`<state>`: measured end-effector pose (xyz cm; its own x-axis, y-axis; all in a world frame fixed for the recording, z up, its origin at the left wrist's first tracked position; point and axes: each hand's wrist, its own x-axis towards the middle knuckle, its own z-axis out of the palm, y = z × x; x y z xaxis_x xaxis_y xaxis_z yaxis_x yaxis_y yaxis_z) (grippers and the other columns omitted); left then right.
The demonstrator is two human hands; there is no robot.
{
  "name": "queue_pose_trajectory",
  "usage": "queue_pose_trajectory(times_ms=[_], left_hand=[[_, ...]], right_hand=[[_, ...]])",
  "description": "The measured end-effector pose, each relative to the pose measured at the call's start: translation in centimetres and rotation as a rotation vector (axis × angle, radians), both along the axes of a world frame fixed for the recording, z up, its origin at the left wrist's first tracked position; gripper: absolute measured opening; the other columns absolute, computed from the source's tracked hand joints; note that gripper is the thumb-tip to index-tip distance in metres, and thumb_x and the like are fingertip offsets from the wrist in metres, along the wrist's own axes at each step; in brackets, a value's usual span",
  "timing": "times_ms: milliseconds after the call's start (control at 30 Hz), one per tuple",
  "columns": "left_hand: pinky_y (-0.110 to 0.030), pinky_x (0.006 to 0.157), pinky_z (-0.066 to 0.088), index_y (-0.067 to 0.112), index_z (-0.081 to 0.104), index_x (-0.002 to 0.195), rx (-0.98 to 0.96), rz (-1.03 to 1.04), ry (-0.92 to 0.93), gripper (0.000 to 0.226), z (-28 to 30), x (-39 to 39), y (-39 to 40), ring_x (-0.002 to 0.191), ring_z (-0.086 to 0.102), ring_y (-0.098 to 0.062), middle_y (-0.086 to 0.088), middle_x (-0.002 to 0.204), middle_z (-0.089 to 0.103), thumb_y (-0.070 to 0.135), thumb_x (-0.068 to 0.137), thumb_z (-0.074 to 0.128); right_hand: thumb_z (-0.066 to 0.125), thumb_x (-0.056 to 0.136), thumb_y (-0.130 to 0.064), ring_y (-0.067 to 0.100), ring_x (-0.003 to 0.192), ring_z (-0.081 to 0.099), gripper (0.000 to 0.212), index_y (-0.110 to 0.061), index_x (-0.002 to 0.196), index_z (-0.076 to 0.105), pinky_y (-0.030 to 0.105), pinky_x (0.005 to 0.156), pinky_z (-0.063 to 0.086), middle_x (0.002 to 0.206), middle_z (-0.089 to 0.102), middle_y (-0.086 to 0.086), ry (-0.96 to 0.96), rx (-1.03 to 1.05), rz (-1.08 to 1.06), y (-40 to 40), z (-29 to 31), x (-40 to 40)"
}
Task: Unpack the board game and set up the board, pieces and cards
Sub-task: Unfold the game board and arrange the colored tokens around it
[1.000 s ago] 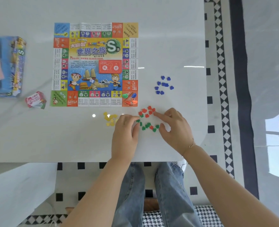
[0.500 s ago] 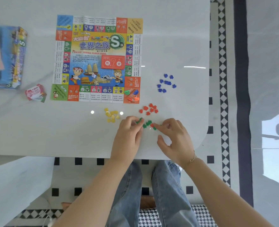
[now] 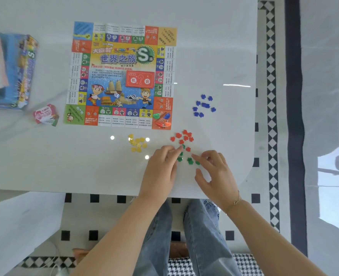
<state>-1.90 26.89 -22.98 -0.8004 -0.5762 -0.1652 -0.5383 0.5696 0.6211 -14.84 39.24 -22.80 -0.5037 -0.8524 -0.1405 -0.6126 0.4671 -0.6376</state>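
Note:
The colourful game board (image 3: 122, 76) lies unfolded on the white table, with a red card stack (image 3: 139, 79) on it and several pawns (image 3: 161, 119) on its near right corner. Small house pieces lie in loose groups: blue (image 3: 203, 105), red (image 3: 182, 136), yellow (image 3: 137, 143) and green (image 3: 189, 161). My left hand (image 3: 160, 168) has its fingertips bunched on a green piece at the left edge of the green group. My right hand (image 3: 216, 172) touches the green pieces with its index fingertip, thumb held apart.
The open blue game box (image 3: 15, 70) sits at the table's left edge. A small pack of cards (image 3: 45, 115) lies beside the board's near left corner. The table's rounded front edge (image 3: 244, 176) is just right of my right hand; tiled floor lies below.
The green pieces have been drawn nearer to me, apart from the red group. Both hands stayed over them, and the right index finger has slid a little to the right.

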Motion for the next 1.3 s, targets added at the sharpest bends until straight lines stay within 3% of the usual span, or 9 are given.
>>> queue_pose_trajectory(times_ms=[233,467,633,833,967,1134,1300], left_hand=[[-0.027,0.087,0.051,0.014,0.055,0.132,0.04,-0.005,-0.008,0.043,0.0,0.4,1.2,0.108,0.051,-0.013,-0.001,0.119,0.05,0.004,0.089,0.057],[-0.022,0.083,0.048,0.019,0.046,0.139,0.011,0.073,-0.036,0.052,0.2,-1.1,1.6,0.1,0.048,-0.014,-0.001,0.111,0.048,0.006,0.09,0.058],[-0.023,0.083,0.049,0.015,0.049,0.138,-0.003,0.082,-0.059,0.053,0.1,-0.8,1.9,0.1,0.05,-0.016,-0.004,0.111,0.05,0.003,0.087,0.059],[-0.019,0.091,0.045,0.01,0.06,0.124,0.052,0.146,-0.044,0.034,0.5,0.1,3.3,0.109,0.052,-0.012,0.0,0.12,0.051,0.006,0.091,0.056],[-0.017,0.095,0.044,0.013,0.062,0.119,0.172,0.255,0.03,0.028,1.0,-0.8,4.4,0.109,0.052,-0.006,0.005,0.119,0.05,0.007,0.092,0.054],[-0.027,0.099,0.045,0.017,0.057,0.124,0.209,0.29,-0.006,0.039,1.3,-1.2,4.3,0.113,0.05,-0.011,0.004,0.124,0.046,0.006,0.087,0.061],[-0.02,0.095,0.045,0.02,0.052,0.131,0.267,0.297,-0.056,0.054,1.4,0.3,4.3,0.112,0.047,-0.007,0.006,0.128,0.038,0.004,0.082,0.067]], right_hand=[[0.051,0.083,-0.01,0.013,0.096,0.049,0.037,-0.012,0.117,0.065,0.009,0.084,0.037,0.1,0.055,-0.001,-0.043,0.018,-0.078,1.1,0.2,-0.2],[0.055,0.085,-0.013,0.012,0.097,0.046,0.046,-0.023,0.129,0.056,0.018,0.079,0.043,0.102,0.05,-0.002,-0.05,0.061,0.12,-0.9,0.5,-2.1],[0.053,0.087,-0.015,0.016,0.095,0.046,0.042,-0.021,0.129,0.058,0.025,0.08,0.045,0.1,0.048,0.0,0.0,0.092,0.188,-1.8,0.3,-2.8],[0.056,0.088,-0.006,0.009,0.098,0.048,0.038,-0.016,0.123,0.062,0.012,0.083,0.038,0.103,0.055,-0.001,-0.056,0.015,0.023,-0.9,0.5,-2.6],[0.055,0.087,0.002,0.012,0.093,0.058,0.033,-0.01,0.115,0.067,0.019,0.085,0.048,0.104,0.058,-0.004,-0.178,-0.015,-0.088,0.3,0.5,-2.1],[0.061,0.084,0.001,0.01,0.087,0.055,0.039,-0.011,0.121,0.062,0.006,0.083,0.042,0.105,0.052,-0.005,-0.24,0.039,0.012,0.9,1.0,-2.7],[0.066,0.081,0.0,0.009,0.085,0.052,0.043,-0.01,0.123,0.061,0.005,0.083,0.04,0.105,0.047,-0.006,-0.192,0.073,0.176,-0.6,0.5,-4.0]])
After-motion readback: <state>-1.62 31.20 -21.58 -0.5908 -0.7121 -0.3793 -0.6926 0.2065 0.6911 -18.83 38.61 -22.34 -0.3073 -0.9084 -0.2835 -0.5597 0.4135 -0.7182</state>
